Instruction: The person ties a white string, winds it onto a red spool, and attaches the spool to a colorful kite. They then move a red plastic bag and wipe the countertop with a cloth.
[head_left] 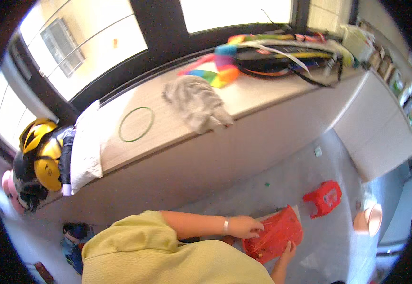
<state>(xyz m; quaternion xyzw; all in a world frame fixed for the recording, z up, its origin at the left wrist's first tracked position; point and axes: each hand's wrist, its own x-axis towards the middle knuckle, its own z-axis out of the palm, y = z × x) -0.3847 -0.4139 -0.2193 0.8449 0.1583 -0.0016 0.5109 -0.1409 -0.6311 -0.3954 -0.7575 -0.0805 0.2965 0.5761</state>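
Note:
Low over the floor in front of me is a red plastic bag [274, 235], creased and slightly shiny. My left hand [246, 227], with a pale band at its wrist, reaches across from the left, its fingers bent at the bag's upper left edge. At the lower right edge, my right hand [285, 258] grips the bag with its fingers curled over the side. Motion blur softens both hands. What lies inside the bag is hard to make out. To the right, a small red plastic stool [326, 199] rests on the floor.
A long wooden ledge [163, 137] under the windows carries a striped beige cloth [196, 102], a green ring [137, 124], rainbow-coloured fabric [227, 71] and a white pillow [86, 151]. Yellow-and-black gear [47, 158] sits at the left. A pinkish bin [368, 220] stands at the right.

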